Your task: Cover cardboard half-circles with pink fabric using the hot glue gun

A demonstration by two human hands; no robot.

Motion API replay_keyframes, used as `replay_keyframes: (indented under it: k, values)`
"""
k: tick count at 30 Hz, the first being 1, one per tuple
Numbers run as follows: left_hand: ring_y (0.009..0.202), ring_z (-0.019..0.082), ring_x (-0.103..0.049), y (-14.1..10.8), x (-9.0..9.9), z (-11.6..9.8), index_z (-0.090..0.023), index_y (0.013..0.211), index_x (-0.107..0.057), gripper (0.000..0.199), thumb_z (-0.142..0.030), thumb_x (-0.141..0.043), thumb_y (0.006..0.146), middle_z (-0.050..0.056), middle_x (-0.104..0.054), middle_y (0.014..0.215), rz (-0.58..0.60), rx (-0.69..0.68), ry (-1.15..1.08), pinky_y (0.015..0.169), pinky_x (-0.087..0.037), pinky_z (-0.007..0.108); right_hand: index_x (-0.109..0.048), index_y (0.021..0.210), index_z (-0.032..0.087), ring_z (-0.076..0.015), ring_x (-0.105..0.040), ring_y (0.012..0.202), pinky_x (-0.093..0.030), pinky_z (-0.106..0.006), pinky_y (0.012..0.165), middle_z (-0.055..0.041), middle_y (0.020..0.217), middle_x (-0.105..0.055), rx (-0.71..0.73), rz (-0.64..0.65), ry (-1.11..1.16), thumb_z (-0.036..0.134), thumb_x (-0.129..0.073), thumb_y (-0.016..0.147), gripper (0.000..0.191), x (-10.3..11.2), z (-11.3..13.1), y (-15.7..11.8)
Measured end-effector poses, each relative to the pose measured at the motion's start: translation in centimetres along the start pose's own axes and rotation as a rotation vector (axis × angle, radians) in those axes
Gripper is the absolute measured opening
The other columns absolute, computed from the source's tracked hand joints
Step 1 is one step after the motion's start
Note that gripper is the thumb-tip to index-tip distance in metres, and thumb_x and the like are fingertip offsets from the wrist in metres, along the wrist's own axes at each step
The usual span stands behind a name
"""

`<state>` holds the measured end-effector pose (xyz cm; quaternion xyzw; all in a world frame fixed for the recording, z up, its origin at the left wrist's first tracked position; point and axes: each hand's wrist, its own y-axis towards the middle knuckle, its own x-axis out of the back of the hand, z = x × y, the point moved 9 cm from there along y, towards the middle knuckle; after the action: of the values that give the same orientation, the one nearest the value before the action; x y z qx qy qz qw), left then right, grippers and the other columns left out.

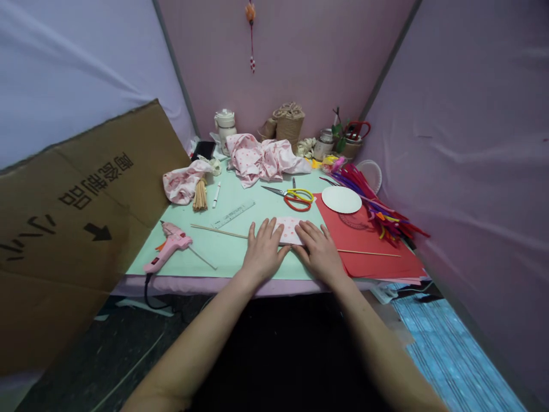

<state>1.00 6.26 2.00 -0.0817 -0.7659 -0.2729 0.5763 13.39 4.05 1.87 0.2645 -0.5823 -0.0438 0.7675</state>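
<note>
A small pink piece with reddish dots (pixel 289 230) lies near the front of the green-covered table. My left hand (pixel 263 249) rests on its left side, fingers spread and pointing forward. On its right side lies my right hand (pixel 317 249), also flat with fingers apart. A long thin stick (pixel 218 230) runs out to the left from under my left hand, and a stick (pixel 373 253) shows again right of my right hand. Scissors with yellow and red handles (pixel 295 197) lie beyond the hands, and a clear ruler (pixel 234 214) lies to their left.
A pink glue gun (pixel 170 246) sits at the left front beside a large cardboard sheet (pixel 86 229). Red sheets (pixel 373 263), a white disc (pixel 342 199) and pipe cleaners (pixel 377 203) are at right. Dotted cloth (pixel 261 160), a bottle (pixel 225 129) and twine (pixel 289 127) stand behind.
</note>
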Motion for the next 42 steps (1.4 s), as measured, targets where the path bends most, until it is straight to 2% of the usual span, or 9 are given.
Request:
replay_keyframes:
  k: [4,7,10,15,20,26,29,33,42]
  values:
    - [0.143,0.034,-0.032,-0.1,0.5,1.0,-0.012,0.145,-0.039,0.067,-0.05,-0.053,0.091,0.023,-0.037,0.153,-0.071,0.099,0.011,0.117,-0.018,0.056,-0.056,0.133,0.017,-0.0278,-0.048,0.134,-0.033,-0.052,0.113,-0.0138,0.141,-0.056,-0.007,-0.057,0.039,0.041,-0.048,0.096,0.044,0.6,-0.3,-0.3]
    - [0.136,0.031,-0.042,-0.1,0.5,1.3,-0.013,0.145,-0.036,0.069,-0.047,-0.059,0.089,0.021,-0.049,0.144,-0.085,0.117,-0.049,0.115,-0.022,0.053,-0.054,0.132,0.015,-0.0281,-0.049,0.133,-0.032,-0.052,0.114,-0.0158,0.14,-0.056,-0.038,-0.131,0.062,0.043,-0.053,0.093,0.048,1.2,-0.8,-0.6]
    - [0.127,0.028,-0.049,-0.1,0.8,1.5,-0.016,0.143,-0.037,0.068,-0.041,-0.064,0.087,0.017,-0.056,0.134,-0.106,0.101,-0.132,0.109,-0.03,0.047,-0.048,0.137,0.015,-0.0305,-0.049,0.131,-0.032,-0.055,0.113,-0.0181,0.141,-0.054,-0.108,-0.205,0.086,0.048,-0.057,0.09,0.058,1.6,-1.7,-0.8]
    - [0.124,0.029,-0.049,-0.6,2.4,1.3,-0.023,0.144,-0.034,0.069,-0.021,-0.067,0.084,0.015,-0.054,0.131,-0.266,0.04,-0.187,0.104,-0.035,0.045,-0.038,0.143,0.016,-0.0319,-0.052,0.127,-0.045,-0.052,0.104,-0.02,0.137,-0.054,-0.184,-0.278,0.239,0.046,-0.06,0.088,0.066,2.0,-2.6,-1.3]
    - [0.118,0.029,-0.049,-1.3,3.7,0.6,-0.023,0.145,-0.031,0.074,-0.011,-0.066,0.08,0.014,-0.051,0.124,-0.444,-0.049,-0.196,0.103,-0.039,0.047,-0.032,0.145,0.023,-0.0308,-0.052,0.125,-0.046,-0.054,0.104,-0.0166,0.131,-0.054,-0.121,-0.406,0.293,0.036,-0.059,0.09,0.063,3.5,-2.3,-2.2]
    - [0.115,0.027,-0.05,-1.9,4.4,0.1,-0.022,0.132,-0.038,0.055,-0.008,-0.058,0.083,0.012,-0.052,0.118,-0.548,-0.142,-0.223,0.1,-0.043,0.047,-0.041,0.137,0.026,-0.0291,-0.056,0.116,-0.05,-0.053,0.097,-0.0136,0.121,-0.054,-0.092,-0.48,0.245,0.029,-0.057,0.091,0.049,4.3,-1.9,-2.9]
    - [0.112,0.025,-0.052,-1.9,4.4,-0.1,-0.023,0.122,-0.043,0.043,-0.006,-0.055,0.085,0.011,-0.054,0.116,-0.53,-0.171,-0.221,0.096,-0.045,0.045,-0.048,0.128,0.028,-0.0259,-0.058,0.108,-0.053,-0.049,0.091,-0.0104,0.114,-0.056,-0.033,-0.512,0.277,0.022,-0.055,0.091,0.038,4.7,-1.6,-2.9]
    - [0.106,0.024,-0.055,-1.6,4.2,0.0,-0.022,0.118,-0.048,0.033,-0.01,-0.052,0.088,0.009,-0.058,0.11,-0.481,-0.171,-0.246,0.094,-0.045,0.043,-0.053,0.122,0.027,-0.0244,-0.059,0.106,-0.053,-0.047,0.091,-0.0093,0.111,-0.059,-0.004,-0.455,0.349,0.019,-0.053,0.092,0.031,4.4,-1.4,-2.5]
    - [0.103,0.023,-0.053,-1.4,4.3,-0.2,-0.02,0.122,-0.051,0.033,-0.011,-0.05,0.09,0.01,-0.056,0.109,-0.454,-0.196,-0.326,0.093,-0.047,0.041,-0.054,0.121,0.024,-0.0257,-0.06,0.109,-0.051,-0.05,0.095,-0.0111,0.113,-0.063,-0.077,-0.41,0.416,0.025,-0.048,0.094,0.028,3.7,-2.1,-2.1]
